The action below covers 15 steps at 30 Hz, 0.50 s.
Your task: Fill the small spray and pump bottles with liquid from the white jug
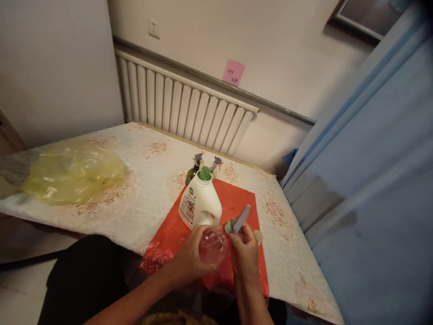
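Note:
My left hand (pixel 191 255) is wrapped round a clear plastic bottle (pixel 213 247), tilted with its neck toward the right. At that neck my right hand (pixel 245 255) pinches a grey spray head (pixel 240 220) with a pale green collar. Whether the collar is screwed on cannot be made out. Just beyond my hands stands a large white detergent jug (pixel 204 197), upright, its green-lined mouth uncapped and its handle facing right. Under these lies a red plastic bag (pixel 237 194). A small pale round thing (pixel 259 237) shows beside my right hand, partly hidden.
Two spray bottles stand behind the jug, one with a dark spray head (pixel 198 157), the other with a grey one (pixel 217 161). A yellow plastic bag (pixel 76 171) lies on the left of the flowered tablecloth (pixel 145 180). A radiator (pixel 182 101) and blue curtain (pixel 365 144) border the table.

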Each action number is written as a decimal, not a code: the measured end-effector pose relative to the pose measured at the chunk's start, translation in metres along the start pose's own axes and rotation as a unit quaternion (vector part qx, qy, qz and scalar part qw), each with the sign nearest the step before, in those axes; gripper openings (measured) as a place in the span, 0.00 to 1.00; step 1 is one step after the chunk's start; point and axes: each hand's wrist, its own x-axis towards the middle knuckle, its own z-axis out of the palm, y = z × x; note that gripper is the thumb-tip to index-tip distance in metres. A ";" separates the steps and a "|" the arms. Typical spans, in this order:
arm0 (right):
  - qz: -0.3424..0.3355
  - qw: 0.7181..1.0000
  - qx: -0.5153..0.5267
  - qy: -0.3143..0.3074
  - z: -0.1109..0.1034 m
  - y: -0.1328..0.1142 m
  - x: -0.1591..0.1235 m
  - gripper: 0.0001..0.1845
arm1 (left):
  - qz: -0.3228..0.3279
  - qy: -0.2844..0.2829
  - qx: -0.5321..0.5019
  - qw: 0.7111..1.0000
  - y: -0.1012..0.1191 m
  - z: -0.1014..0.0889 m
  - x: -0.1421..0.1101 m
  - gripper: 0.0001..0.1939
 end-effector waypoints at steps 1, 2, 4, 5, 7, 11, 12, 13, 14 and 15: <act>-0.007 1.000 -0.013 0.015 0.002 0.000 0.000 0.12 | 0.001 0.001 0.000 1.000 0.000 0.001 0.000 0.29; -0.012 0.999 -0.028 0.026 0.004 0.000 -0.001 0.12 | 0.001 0.000 -0.001 1.000 -0.001 0.001 0.000 0.30; -0.018 0.998 -0.051 0.034 0.007 -0.002 -0.003 0.13 | -0.006 -0.005 -0.012 1.000 -0.001 0.001 0.000 0.30; -0.018 0.998 -0.054 0.029 0.007 -0.003 -0.004 0.14 | -0.009 -0.007 -0.019 1.000 0.000 0.001 0.000 0.29; -0.012 0.999 -0.041 0.007 0.005 -0.004 -0.005 0.16 | -0.009 -0.006 -0.026 1.000 -0.001 0.000 0.001 0.28; 0.012 1.000 -0.018 -0.014 0.002 -0.005 -0.004 0.18 | -0.001 -0.003 -0.009 1.000 -0.005 0.001 0.001 0.29; 0.012 1.000 -0.026 -0.005 0.003 -0.005 -0.003 0.17 | -0.001 0.000 -0.006 1.000 -0.007 0.001 0.001 0.29; 0.006 0.999 -0.035 0.007 0.004 -0.005 -0.003 0.16 | -0.002 0.000 -0.005 1.000 -0.009 0.002 0.001 0.29; -0.002 0.999 -0.045 0.023 0.006 -0.006 -0.002 0.16 | -0.003 -0.002 -0.008 1.000 -0.010 0.003 0.001 0.30; -0.011 0.998 -0.055 0.039 0.009 -0.006 -0.002 0.15 | -0.006 -0.005 -0.012 1.000 -0.011 0.003 0.000 0.30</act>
